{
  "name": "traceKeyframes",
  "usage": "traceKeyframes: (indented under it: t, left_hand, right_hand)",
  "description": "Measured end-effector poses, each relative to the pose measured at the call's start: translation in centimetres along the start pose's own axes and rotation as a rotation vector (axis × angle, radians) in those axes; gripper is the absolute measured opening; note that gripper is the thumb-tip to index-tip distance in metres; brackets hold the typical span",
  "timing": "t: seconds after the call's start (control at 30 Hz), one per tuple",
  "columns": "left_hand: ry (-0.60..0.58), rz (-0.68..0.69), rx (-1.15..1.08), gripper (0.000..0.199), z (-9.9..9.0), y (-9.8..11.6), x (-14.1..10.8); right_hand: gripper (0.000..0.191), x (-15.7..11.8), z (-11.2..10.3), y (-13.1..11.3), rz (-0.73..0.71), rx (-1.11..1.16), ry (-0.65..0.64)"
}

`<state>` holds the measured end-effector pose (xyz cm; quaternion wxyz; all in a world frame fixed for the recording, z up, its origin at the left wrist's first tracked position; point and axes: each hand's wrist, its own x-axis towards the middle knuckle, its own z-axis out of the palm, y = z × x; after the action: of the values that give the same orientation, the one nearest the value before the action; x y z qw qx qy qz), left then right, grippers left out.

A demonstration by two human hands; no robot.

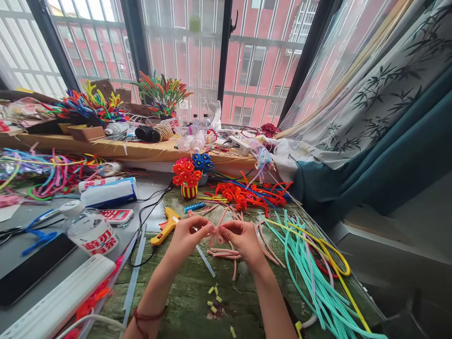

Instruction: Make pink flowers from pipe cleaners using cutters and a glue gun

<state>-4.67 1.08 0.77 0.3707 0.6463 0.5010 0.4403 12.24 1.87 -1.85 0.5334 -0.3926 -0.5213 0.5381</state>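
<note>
Between my two hands, over the middle of the table, is a pink pipe cleaner (213, 239) bent into small loops. My left hand (193, 231) pinches it on one side with thumb and forefinger. From the other side my right hand (240, 235) pinches it the same way. Parts of the loops are hidden by the fingertips. Loose pink pipe cleaners (226, 254) lie just below and behind the hands. A yellow glue gun (165, 226) rests left of my left hand, and a clear glue stick (205, 260) lies beneath it.
Turquoise pipe cleaners (310, 273) spread on the right. Red pipe cleaner pieces (243, 194) and a striped pot (189, 190) of red flowers stand behind. Leftward are a plastic bottle (88, 230), a black phone (35, 268) and a white power strip (60, 301). Small yellow bits (215, 296) lie in front.
</note>
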Motion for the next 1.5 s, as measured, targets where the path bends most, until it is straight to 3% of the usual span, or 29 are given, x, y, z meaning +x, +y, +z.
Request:
traceKeyframes:
  t: [0.47, 0.73, 0.83, 1.0, 1.5]
  left_hand:
    - [0.100, -0.067, -0.211, 0.025, 0.1, -0.7, -0.8]
    - [0.223, -0.068, -0.339, 0.022, 1.3, -0.6, -1.1]
    - [0.253, -0.074, -0.360, 0.022, 1.9, -0.5, -1.3]
    - [0.201, -0.086, -0.322, 0.023, 2.3, 0.1, -1.5]
    - [0.178, -0.037, -0.271, 0.021, 2.2, -0.1, -1.7]
  right_hand:
    - [0.024, -0.3, 0.4, 0.3, 0.008, 0.045, 0.048]
    - [0.046, -0.7, 0.7, 0.3, 0.099, 0.209, -0.036]
    - [0.037, -0.6, 1.6, 0.7, 0.086, 0.230, -0.008]
    - [0.028, -0.4, 2.1, 0.8, 0.011, 0.230, 0.053]
    - [0.029, -0.6, 1.1, 0.2, 0.034, 0.164, -0.055]
